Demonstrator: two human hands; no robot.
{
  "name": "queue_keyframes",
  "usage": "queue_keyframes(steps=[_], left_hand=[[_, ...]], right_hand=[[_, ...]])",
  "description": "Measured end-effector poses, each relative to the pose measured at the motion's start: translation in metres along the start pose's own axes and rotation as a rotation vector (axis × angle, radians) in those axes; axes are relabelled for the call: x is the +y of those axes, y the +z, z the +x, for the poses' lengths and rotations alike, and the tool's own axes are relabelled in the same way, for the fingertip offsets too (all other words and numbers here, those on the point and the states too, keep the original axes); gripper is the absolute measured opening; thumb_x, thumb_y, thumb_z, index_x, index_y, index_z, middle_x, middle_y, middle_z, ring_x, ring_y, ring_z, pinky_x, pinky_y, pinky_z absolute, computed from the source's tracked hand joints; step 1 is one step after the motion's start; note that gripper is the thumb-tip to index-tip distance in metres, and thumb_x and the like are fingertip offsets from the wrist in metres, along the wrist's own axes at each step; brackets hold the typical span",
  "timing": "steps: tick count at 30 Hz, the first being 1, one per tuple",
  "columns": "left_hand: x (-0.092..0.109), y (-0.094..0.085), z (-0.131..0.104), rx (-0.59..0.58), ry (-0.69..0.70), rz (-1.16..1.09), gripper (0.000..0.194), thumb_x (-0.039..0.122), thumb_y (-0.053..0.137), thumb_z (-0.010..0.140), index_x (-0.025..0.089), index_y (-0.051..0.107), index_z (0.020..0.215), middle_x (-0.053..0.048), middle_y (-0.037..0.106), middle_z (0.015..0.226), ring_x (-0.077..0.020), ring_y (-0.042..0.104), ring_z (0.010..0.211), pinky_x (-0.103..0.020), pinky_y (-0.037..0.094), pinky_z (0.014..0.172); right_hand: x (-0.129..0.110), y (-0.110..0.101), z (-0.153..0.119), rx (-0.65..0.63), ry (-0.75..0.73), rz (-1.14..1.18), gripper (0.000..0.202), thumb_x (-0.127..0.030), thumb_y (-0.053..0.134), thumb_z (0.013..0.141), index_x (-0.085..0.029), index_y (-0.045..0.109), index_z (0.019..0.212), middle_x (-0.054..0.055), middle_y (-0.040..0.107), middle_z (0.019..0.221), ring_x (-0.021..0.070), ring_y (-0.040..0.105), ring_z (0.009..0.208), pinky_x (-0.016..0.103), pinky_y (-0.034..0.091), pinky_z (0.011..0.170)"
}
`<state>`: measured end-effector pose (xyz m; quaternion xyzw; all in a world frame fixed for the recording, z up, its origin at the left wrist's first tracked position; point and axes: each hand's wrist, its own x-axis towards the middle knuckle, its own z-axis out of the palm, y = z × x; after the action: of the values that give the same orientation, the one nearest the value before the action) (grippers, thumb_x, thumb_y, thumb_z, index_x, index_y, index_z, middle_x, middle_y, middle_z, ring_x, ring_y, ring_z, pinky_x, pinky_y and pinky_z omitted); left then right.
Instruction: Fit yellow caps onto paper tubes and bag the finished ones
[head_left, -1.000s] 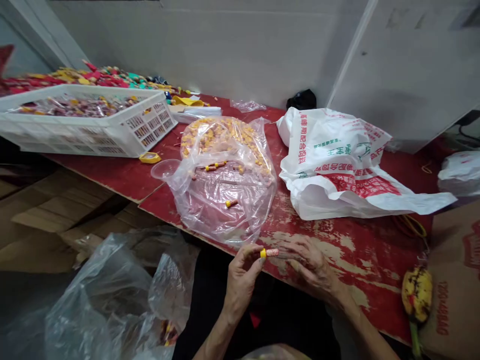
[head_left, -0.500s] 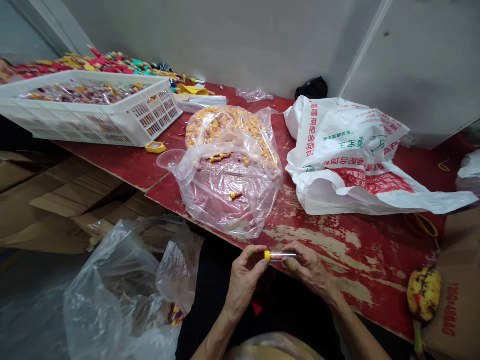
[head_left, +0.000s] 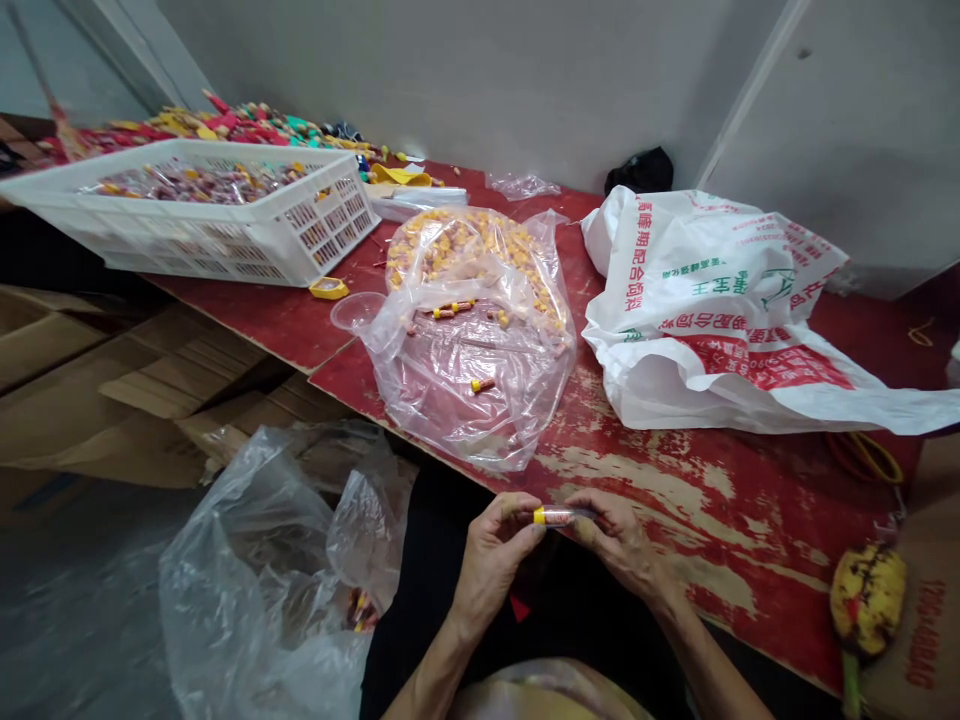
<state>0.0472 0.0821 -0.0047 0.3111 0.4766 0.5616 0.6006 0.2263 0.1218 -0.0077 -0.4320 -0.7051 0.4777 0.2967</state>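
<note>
- Desk [head_left: 660,500]: its worn front edge lies just beyond the hands; working near it should make a dropped part easier to catch.
- Crate [head_left: 202,245]: filled, at the left and well apart from the hands, so it should not hamper the elbows.
- Sack [head_left: 720,310]: crumpled on the right; best to leave its loose folds clear of the right wrist.
- Bag [head_left: 480,425]: clear, in front of the hands, with yellow-capped pieces inside; its slack film could snag fingers, so a little space helps.
- Left hand [head_left: 487,565]: thumb and fingers pinched narrow on the tube's capped end; a firm, steady pinch serves best.
- Right hand [head_left: 626,545]: fingers closed around the tube's clear end; light pressure would suit thin walls.
- Tube [head_left: 559,517]: held between both hands, nearly level; both ends should be in line.
- Cap [head_left: 539,515]: yellow, at the left fingertips; whether it is fully seated, I cannot tell.
</note>
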Motion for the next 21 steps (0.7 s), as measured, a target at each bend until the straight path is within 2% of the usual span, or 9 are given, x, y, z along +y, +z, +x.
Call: queue_keyframes(steps=[3,8,9,11,13,14,16,19,21], left_hand=[[-0.002,-0.002,0.0,0.011,0.01,0.021,0.018,0.025,0.077,0.066,0.017,0.07,0.081,-0.001,0.062,0.081,-0.0134,0.058,0.076,-0.02,0.045,0.071],[-0.006,-0.008,0.0,0.057,-0.045,-0.073,0.022,0.025,0.079,0.063,0.018,0.07,0.082,-0.001,0.065,0.077,-0.0135,0.058,0.072,-0.021,0.045,0.069],[-0.006,-0.009,0.0,0.058,-0.047,-0.077,0.022,0.025,0.079,0.063,0.018,0.07,0.082,-0.001,0.065,0.077,-0.0134,0.058,0.072,-0.021,0.045,0.069],[-0.006,-0.01,-0.001,0.049,-0.033,-0.061,0.022,0.025,0.079,0.064,0.018,0.07,0.083,-0.001,0.064,0.077,-0.013,0.057,0.072,-0.021,0.044,0.068],[-0.006,-0.011,-0.001,0.045,-0.009,-0.041,0.021,0.025,0.078,0.065,0.017,0.07,0.083,-0.001,0.063,0.078,-0.013,0.056,0.072,-0.02,0.044,0.068],[-0.005,-0.011,-0.002,0.049,0.002,-0.039,0.02,0.025,0.078,0.065,0.018,0.071,0.082,0.0,0.063,0.078,-0.0131,0.056,0.072,-0.021,0.044,0.068],[-0.005,-0.011,-0.003,0.059,0.006,-0.041,0.021,0.025,0.078,0.065,0.018,0.07,0.083,-0.001,0.063,0.079,-0.0135,0.057,0.073,-0.021,0.044,0.069],[-0.004,-0.011,-0.004,0.059,-0.012,-0.048,0.021,0.025,0.078,0.066,0.017,0.07,0.084,-0.001,0.064,0.079,-0.0142,0.057,0.073,-0.022,0.045,0.069],[-0.004,-0.01,-0.005,0.047,-0.02,-0.049,0.021,0.026,0.078,0.066,0.017,0.069,0.083,-0.001,0.065,0.078,-0.0143,0.058,0.072,-0.022,0.045,0.069]], right_hand=[[0.0,0.003,-0.001,0.003,0.061,-0.034,0.033,-0.047,0.048,0.09,-0.017,0.062,0.084,0.002,0.059,0.073,0.0168,0.053,0.067,0.025,0.04,0.06],[-0.002,0.003,-0.005,0.026,0.069,-0.037,0.036,-0.04,0.051,0.088,-0.02,0.051,0.118,0.006,0.06,0.105,0.0193,0.057,0.089,0.028,0.045,0.074],[-0.002,0.003,-0.006,0.016,0.068,-0.029,0.033,-0.041,0.05,0.089,-0.02,0.052,0.115,0.006,0.06,0.1,0.0183,0.057,0.085,0.026,0.045,0.07],[-0.001,0.003,-0.005,0.003,0.079,-0.048,0.03,-0.044,0.044,0.091,-0.018,0.057,0.092,0.002,0.058,0.078,0.0154,0.053,0.067,0.024,0.041,0.057],[0.0,0.004,-0.004,0.053,0.097,-0.12,0.044,-0.05,0.038,0.092,-0.018,0.051,0.065,-0.001,0.047,0.057,0.0124,0.043,0.05,0.023,0.033,0.047],[0.0,0.004,-0.003,0.087,0.097,-0.156,0.048,-0.051,0.036,0.092,-0.018,0.047,0.059,-0.001,0.043,0.053,0.012,0.04,0.048,0.023,0.032,0.046],[-0.001,0.005,-0.003,0.123,0.084,-0.178,0.045,-0.051,0.037,0.092,-0.017,0.053,0.066,0.001,0.051,0.059,0.0143,0.047,0.055,0.024,0.036,0.05],[-0.006,0.003,-0.004,0.065,0.072,-0.107,0.032,-0.046,0.049,0.088,-0.018,0.057,0.103,0.005,0.061,0.084,0.0179,0.055,0.072,0.025,0.041,0.057],[-0.007,0.003,-0.005,0.026,0.081,-0.097,0.03,-0.046,0.048,0.088,-0.018,0.058,0.094,0.003,0.058,0.076,0.0158,0.051,0.064,0.024,0.037,0.052]])
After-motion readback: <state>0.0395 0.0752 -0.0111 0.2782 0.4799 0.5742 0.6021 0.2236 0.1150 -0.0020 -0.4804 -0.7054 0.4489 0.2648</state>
